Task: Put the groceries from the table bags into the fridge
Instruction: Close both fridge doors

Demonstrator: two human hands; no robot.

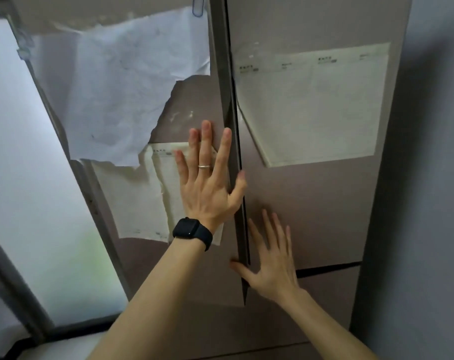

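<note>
Fridge (pixel 311 203), mauve-brown, two upper doors, fills view; frosted window (pixel 26 178) off its left edge. Left hand (pixel 207 188) flat on left door (pixel 194 105) by inner edge, fingers spread straight, thumb across dark seam. Right hand (pixel 272 266) lower, flat on right door (pixel 324 224) at lower inner corner, fingers spread, thumb over seam. Black smartwatch (pixel 192 231) on left wrist, thin silver ring (pixel 204 166) on finger. Crumpled white paper sheet (pixel 122 94) and cream printed sheet (pixel 137 198) on left door; second cream sheet (pixel 317 107) on right door
</note>
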